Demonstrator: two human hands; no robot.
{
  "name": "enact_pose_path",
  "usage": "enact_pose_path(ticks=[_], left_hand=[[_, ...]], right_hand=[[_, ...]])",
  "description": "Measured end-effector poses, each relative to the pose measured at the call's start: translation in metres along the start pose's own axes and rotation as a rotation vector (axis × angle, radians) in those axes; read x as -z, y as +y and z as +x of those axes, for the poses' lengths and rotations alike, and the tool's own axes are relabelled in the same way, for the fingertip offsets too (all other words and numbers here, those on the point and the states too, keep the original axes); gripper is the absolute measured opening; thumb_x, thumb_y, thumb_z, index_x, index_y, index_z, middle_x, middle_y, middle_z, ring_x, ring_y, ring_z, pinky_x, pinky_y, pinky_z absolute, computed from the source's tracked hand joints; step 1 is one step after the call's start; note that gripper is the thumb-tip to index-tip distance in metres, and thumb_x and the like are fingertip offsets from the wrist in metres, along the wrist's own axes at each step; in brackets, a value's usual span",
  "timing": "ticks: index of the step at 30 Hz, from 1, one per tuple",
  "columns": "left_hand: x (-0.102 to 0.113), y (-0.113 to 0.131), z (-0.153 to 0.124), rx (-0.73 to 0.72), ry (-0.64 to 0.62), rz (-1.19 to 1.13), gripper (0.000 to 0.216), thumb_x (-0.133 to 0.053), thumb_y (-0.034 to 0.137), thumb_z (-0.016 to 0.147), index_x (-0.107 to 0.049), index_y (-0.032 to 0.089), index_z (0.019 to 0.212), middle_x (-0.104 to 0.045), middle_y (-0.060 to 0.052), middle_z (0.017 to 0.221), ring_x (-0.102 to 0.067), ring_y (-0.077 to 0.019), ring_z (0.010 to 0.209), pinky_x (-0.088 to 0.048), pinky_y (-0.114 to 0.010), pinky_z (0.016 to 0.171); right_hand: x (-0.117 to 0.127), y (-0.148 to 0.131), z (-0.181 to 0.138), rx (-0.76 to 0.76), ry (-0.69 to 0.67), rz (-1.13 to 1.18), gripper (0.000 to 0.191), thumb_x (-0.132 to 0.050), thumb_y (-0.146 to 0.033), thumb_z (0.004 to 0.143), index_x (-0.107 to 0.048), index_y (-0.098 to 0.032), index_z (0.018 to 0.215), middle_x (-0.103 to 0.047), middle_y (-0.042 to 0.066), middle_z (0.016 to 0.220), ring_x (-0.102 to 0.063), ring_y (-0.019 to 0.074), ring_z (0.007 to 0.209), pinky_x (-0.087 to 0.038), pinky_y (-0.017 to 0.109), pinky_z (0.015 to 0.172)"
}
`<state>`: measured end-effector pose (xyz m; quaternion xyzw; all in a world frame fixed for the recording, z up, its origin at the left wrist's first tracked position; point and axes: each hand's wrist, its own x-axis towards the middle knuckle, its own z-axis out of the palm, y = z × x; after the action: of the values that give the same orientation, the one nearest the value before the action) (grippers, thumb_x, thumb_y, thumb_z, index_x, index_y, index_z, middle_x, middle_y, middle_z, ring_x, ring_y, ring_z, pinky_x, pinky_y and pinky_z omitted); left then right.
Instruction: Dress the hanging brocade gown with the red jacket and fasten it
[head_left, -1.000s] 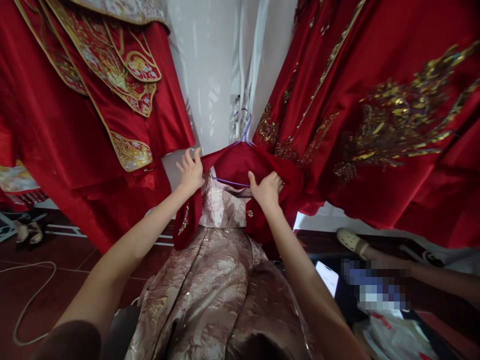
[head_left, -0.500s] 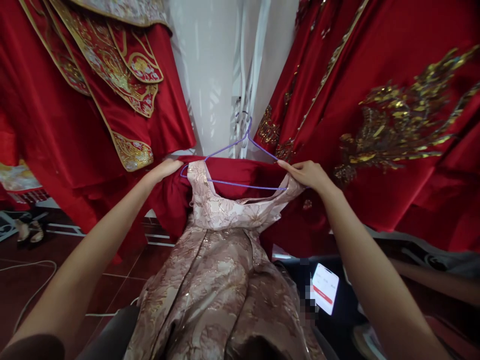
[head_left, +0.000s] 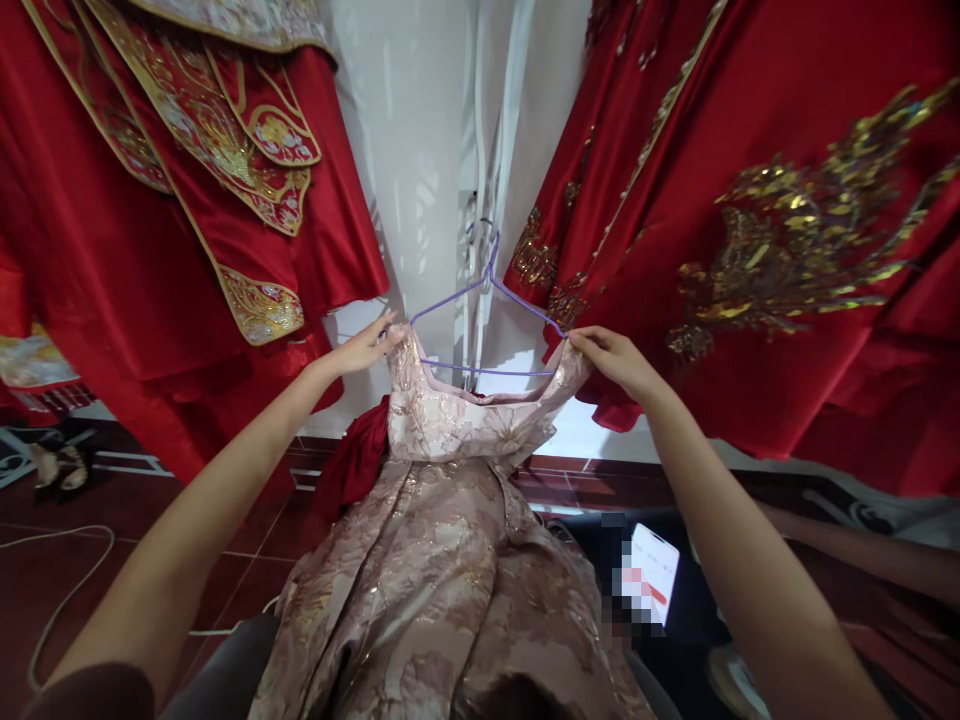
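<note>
A pale pink and gold brocade dress (head_left: 442,540) lies over my lap, its bodice raised toward the wall. A thin purple hanger (head_left: 450,298) sits inside the neckline, hook upward, with the straps around its two ends. At the left strap, my left hand (head_left: 367,345) is closed with the fingertips on the strap and hanger end. My right hand (head_left: 611,358) pinches the top of the right strap between thumb and fingers. Crumpled dark red cloth (head_left: 356,455) hangs beside the bodice on the left.
Red embroidered garments hang at left (head_left: 187,260) and right (head_left: 757,330), before a white wall (head_left: 420,150). A lit phone (head_left: 652,570) rests on a dark surface at lower right. Shoes (head_left: 60,465) and a white cable (head_left: 67,585) are on the tiled floor at left.
The dark red cloth behind the hanger has dropped down and left, uncovering the wall and floor. My left hand has shifted right onto the strap. My right hand has moved slightly, still at its strap.
</note>
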<state>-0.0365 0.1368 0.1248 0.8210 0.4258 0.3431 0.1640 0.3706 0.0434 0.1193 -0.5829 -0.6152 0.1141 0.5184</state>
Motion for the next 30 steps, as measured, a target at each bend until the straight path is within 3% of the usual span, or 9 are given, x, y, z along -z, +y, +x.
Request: enact_pose_path(ticks=[4,8,13,15,18,21,24,27,30], left_hand=[[-0.014,0.002,0.018,-0.116,0.023,0.020,0.038,-0.043,0.049,0.084,-0.063,0.022,0.101,-0.066,-0.003,0.094,-0.059,-0.0171,0.086,-0.042,-0.023,0.081],[-0.010,-0.004,0.016,-0.124,0.124,-0.040,0.041,-0.043,0.051,0.083,-0.067,0.019,0.091,-0.066,-0.001,0.081,-0.056,-0.0158,0.074,-0.040,-0.021,0.069],[0.005,-0.012,-0.002,0.006,0.228,0.331,0.041,-0.038,0.045,0.087,-0.068,0.018,0.086,-0.066,-0.005,0.072,-0.056,-0.0187,0.067,-0.035,-0.025,0.063],[0.011,-0.018,-0.014,0.097,0.201,0.478,0.040,-0.037,0.043,0.087,-0.068,0.018,0.082,-0.067,-0.008,0.075,-0.057,-0.0202,0.068,-0.034,-0.026,0.061],[0.016,-0.024,-0.031,0.159,0.058,0.555,0.035,-0.039,0.040,0.085,-0.067,0.019,0.078,-0.068,-0.009,0.076,-0.059,-0.0197,0.066,-0.032,-0.026,0.058],[0.011,-0.018,-0.040,0.062,-0.102,0.502,0.036,-0.040,0.041,0.085,-0.066,0.020,0.076,-0.068,-0.007,0.073,-0.058,-0.0180,0.064,-0.034,-0.025,0.058],[-0.008,0.005,-0.037,-0.087,-0.123,0.400,0.040,-0.036,0.044,0.088,-0.066,0.019,0.078,-0.067,-0.005,0.072,-0.059,-0.0178,0.066,-0.038,-0.026,0.062],[-0.037,0.035,-0.026,-0.311,-0.065,0.266,0.037,-0.034,0.038,0.091,-0.064,0.018,0.084,-0.067,-0.007,0.097,-0.060,-0.0184,0.090,-0.042,-0.028,0.080],[-0.070,0.057,-0.016,-0.494,-0.076,0.177,0.034,-0.034,0.034,0.092,-0.062,0.017,0.083,-0.058,-0.007,0.122,-0.052,-0.0184,0.111,-0.037,-0.032,0.097]], right_hand=[[-0.001,0.003,-0.002,0.012,0.042,0.118,0.028,-0.063,-0.044,0.074,-0.067,-0.020,0.088,-0.068,0.006,0.090,-0.063,0.0172,0.080,-0.049,0.032,0.077],[-0.002,0.005,-0.002,-0.035,0.117,0.190,0.027,-0.067,-0.041,0.071,-0.067,-0.020,0.086,-0.069,0.008,0.094,-0.064,0.0198,0.087,-0.050,0.033,0.079],[0.000,0.026,-0.001,-0.214,0.314,0.310,0.024,-0.070,-0.031,0.066,-0.069,-0.016,0.084,-0.070,0.010,0.092,-0.065,0.0207,0.084,-0.052,0.034,0.078],[0.002,0.038,-0.007,-0.292,0.349,0.351,0.024,-0.070,-0.029,0.065,-0.069,-0.015,0.084,-0.071,0.010,0.090,-0.066,0.0208,0.078,-0.053,0.034,0.072],[0.004,0.053,-0.022,-0.385,0.322,0.378,0.021,-0.071,-0.028,0.064,-0.069,-0.016,0.081,-0.071,0.007,0.082,-0.066,0.0190,0.070,-0.054,0.030,0.062],[0.002,0.063,-0.044,-0.450,0.253,0.351,0.018,-0.072,-0.026,0.061,-0.070,-0.019,0.077,-0.070,0.004,0.075,-0.065,0.0172,0.066,-0.053,0.026,0.058],[-0.005,0.067,-0.065,-0.422,0.162,0.281,0.016,-0.070,-0.031,0.063,-0.071,-0.021,0.075,-0.071,0.004,0.077,-0.065,0.0191,0.070,-0.052,0.029,0.063],[-0.016,0.067,-0.081,-0.323,0.128,0.178,0.020,-0.068,-0.040,0.065,-0.070,-0.023,0.076,-0.071,0.004,0.083,-0.065,0.0207,0.079,-0.051,0.032,0.073],[-0.023,0.064,-0.089,-0.252,0.108,0.114,0.028,-0.066,-0.046,0.067,-0.070,-0.022,0.081,-0.071,0.004,0.088,-0.064,0.0224,0.084,-0.049,0.035,0.078]])
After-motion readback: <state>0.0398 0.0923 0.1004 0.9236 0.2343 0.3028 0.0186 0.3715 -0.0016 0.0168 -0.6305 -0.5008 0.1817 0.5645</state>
